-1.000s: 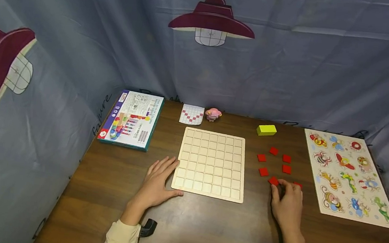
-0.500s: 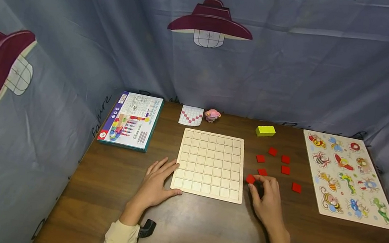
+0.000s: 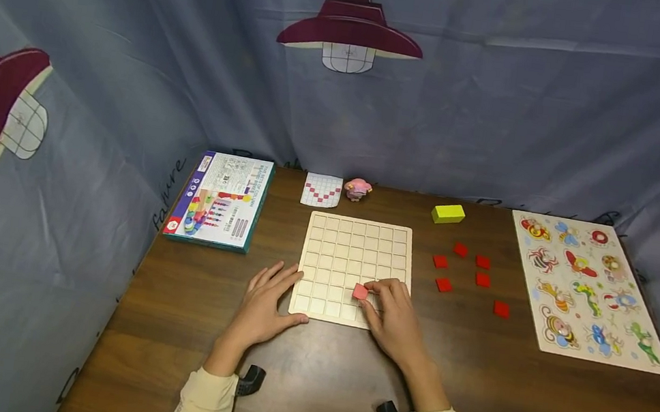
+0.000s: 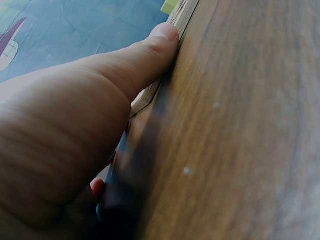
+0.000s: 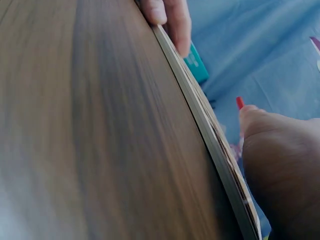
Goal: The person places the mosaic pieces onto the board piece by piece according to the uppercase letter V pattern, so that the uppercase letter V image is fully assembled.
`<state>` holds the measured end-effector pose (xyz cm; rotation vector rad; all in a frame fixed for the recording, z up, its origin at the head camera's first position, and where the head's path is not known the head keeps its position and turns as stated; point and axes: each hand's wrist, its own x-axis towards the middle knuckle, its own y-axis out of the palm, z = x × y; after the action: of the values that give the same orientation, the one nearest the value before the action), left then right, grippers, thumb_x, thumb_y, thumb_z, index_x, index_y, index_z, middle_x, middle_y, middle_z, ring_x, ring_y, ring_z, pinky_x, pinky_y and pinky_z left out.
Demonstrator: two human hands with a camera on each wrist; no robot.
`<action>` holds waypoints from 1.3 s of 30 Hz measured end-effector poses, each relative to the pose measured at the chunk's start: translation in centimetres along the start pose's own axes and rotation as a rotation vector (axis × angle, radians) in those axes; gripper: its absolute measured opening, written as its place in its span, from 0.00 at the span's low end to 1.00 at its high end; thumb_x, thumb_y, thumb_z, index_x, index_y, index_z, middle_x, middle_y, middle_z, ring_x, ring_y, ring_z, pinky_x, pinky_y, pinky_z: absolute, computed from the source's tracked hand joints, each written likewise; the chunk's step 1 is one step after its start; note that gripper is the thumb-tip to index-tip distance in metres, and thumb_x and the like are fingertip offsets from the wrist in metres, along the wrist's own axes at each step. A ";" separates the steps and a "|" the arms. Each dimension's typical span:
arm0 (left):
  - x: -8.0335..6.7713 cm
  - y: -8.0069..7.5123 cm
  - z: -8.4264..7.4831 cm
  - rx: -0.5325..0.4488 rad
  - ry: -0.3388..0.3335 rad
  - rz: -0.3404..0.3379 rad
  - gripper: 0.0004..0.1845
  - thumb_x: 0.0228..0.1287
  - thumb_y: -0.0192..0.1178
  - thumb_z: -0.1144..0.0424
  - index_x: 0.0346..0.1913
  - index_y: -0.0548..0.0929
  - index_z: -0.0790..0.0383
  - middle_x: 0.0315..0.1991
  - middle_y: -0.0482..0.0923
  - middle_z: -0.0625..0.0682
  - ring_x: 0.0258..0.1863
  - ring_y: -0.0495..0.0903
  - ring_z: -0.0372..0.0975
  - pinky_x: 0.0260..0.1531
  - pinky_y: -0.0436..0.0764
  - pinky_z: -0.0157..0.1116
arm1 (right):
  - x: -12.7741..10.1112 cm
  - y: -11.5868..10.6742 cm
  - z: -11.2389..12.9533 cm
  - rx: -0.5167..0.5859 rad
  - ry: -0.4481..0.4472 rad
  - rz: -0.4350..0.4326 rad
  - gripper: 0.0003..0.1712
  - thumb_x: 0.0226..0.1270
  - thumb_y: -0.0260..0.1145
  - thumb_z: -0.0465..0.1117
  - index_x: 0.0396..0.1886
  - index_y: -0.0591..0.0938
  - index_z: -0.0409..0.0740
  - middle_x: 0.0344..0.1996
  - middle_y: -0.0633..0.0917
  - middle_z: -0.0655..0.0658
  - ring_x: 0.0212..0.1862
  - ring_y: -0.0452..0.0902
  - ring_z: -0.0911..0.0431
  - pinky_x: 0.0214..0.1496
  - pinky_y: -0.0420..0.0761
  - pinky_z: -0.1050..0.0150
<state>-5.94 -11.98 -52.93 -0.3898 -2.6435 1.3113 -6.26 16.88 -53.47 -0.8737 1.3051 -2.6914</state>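
A pale wooden grid board (image 3: 355,250) lies in the middle of the brown table. My right hand (image 3: 393,317) is over its near right part and pinches a red square tile (image 3: 360,292) between thumb and fingers; the tile's edge (image 5: 240,102) shows in the right wrist view. My left hand (image 3: 266,298) lies flat on the table with straight fingers against the board's left edge, its thumb (image 4: 145,55) pressed to the board's rim (image 4: 182,15). Several more red tiles (image 3: 460,249) lie loose to the right of the board.
A boxed game (image 3: 221,199) lies at the back left. A small pattern card (image 3: 322,190), a pink figure (image 3: 358,188) and a yellow block (image 3: 448,214) sit behind the board. An animal peg puzzle (image 3: 588,289) fills the right side. Blue cloth walls surround the table.
My right hand has carried a red tile leftward from the loose tiles onto the grid board's near right part. The left hand has stayed at the board's left edge.
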 end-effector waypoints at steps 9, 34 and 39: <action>0.0 -0.1 -0.2 -0.003 0.000 -0.017 0.46 0.51 0.75 0.39 0.73 0.74 0.52 0.77 0.67 0.48 0.80 0.57 0.51 0.79 0.49 0.58 | 0.5 0.6 0.5 -0.050 0.040 0.102 0.15 0.63 0.76 0.45 0.47 0.86 0.45 0.40 0.81 0.48 0.46 0.76 0.51 0.50 0.77 0.55; 0.0 -0.3 -0.1 -0.029 -0.016 -0.007 0.45 0.52 0.76 0.40 0.72 0.74 0.51 0.77 0.66 0.47 0.81 0.56 0.50 0.80 0.48 0.58 | 0.5 -1.3 -1.9 0.088 0.215 -0.039 0.14 0.61 0.76 0.41 0.47 0.90 0.45 0.38 0.85 0.47 0.40 0.73 0.56 0.39 0.71 0.64; -0.1 -0.1 -0.1 -0.038 -0.014 -0.025 0.44 0.51 0.76 0.41 0.71 0.75 0.51 0.77 0.67 0.47 0.80 0.57 0.51 0.79 0.50 0.59 | -1.1 -4.5 -6.0 0.027 0.366 -0.188 0.16 0.58 0.78 0.37 0.46 0.88 0.37 0.36 0.84 0.40 0.43 0.75 0.48 0.44 0.69 0.61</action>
<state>-5.80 -12.02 -52.80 -0.3525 -2.6797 1.2623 -7.34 24.33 -53.65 -0.5405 1.2943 -3.1225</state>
